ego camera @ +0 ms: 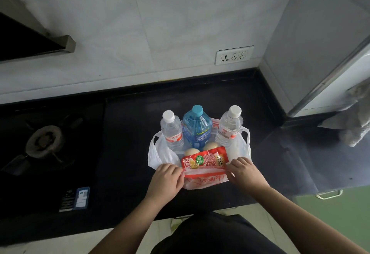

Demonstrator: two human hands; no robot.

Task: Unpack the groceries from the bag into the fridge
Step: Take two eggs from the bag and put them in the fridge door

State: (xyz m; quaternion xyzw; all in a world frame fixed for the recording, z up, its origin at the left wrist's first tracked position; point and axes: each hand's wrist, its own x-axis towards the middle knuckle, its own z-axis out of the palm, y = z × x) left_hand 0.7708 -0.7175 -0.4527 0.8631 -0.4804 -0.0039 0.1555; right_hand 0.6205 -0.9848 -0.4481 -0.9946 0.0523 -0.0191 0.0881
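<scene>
Pinching the near rim of a white plastic bag (160, 154) on the dark desk (128, 117), the left hand (166, 177) and right hand (245, 170) each curl a grip on the film at either side of a red snack packet (204, 158). Behind the packet lie two eggs (191, 152); beyond them stand two clear bottles (171, 131) flanking a blue bottle (197, 127).
</scene>
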